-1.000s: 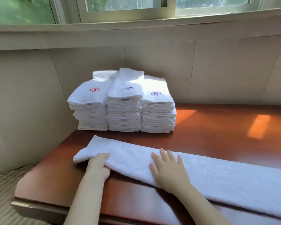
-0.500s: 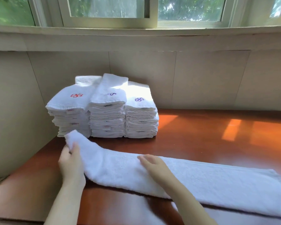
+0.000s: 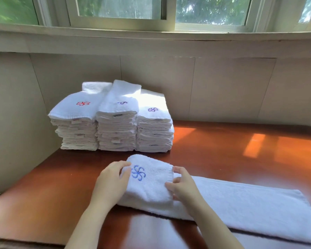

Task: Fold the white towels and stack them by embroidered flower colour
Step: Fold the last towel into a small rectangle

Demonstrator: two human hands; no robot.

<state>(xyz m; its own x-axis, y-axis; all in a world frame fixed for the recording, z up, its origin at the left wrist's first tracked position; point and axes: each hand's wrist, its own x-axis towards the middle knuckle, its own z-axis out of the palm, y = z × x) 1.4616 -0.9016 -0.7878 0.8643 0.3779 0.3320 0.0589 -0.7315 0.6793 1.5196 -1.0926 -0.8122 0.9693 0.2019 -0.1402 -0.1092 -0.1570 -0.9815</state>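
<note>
Here we are at the table (image 3: pixel 223 141), with three stacks (image 3: pixel 117 133) of folded white towels side by side against the wall. Everything is placed from those stacks.

Directly in front of them, on the near side, lies the towel (image 3: pixel 241 209) being worked. It is a long narrow strip. Its long axis runs from just in front of the stacks off to their right, slanting towards the camera. The end nearest the stacks is turned over on top of the strip, so the flap's free edge points right along that axis. The blue flower (image 3: pixel 138 173) faces up on it. The far end lies flat, well to the right of the stacks.

The left hand (image 3: pixel 111 182) rests on the flap's folded left edge. Its fingers are only lightly bent and lie on the cloth beside the flower. The right hand (image 3: pixel 183 187) is at the flap's free edge, fingers curled, with thumb and fingertips pinching the cloth there.

Across the stacks, the left stack (image 3: pixel 75 130) shows a red flower on top. The right stack (image 3: pixel 153 133) shows a purple one. The middle stack (image 3: pixel 115 108) has a bluish-purple flower half lost in a crease. Sunlight from the window (image 3: pixel 120 8) above falls across the stacks' right side and on the table to their right.
</note>
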